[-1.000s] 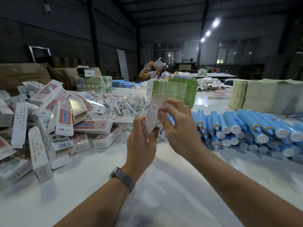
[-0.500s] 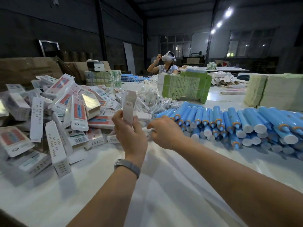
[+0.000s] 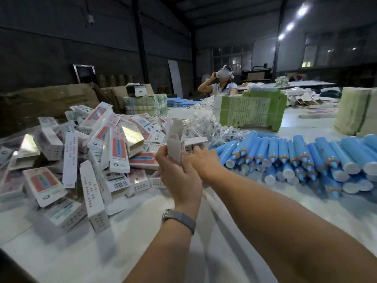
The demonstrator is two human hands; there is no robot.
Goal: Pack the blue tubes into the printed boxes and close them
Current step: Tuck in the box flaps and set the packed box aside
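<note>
Left hand (image 3: 179,176) grips an upright open box (image 3: 175,142); right hand (image 3: 206,160) reaches toward the blue tubes (image 3: 302,156), its grip seemingly loose.

Dark warehouse walls (image 3: 61,48), ceiling lamps (image 3: 302,11)

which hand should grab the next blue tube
Right. The right hand reaches empty toward the blue tubes piled on its side, while the left hand grips the open box upright.
</note>
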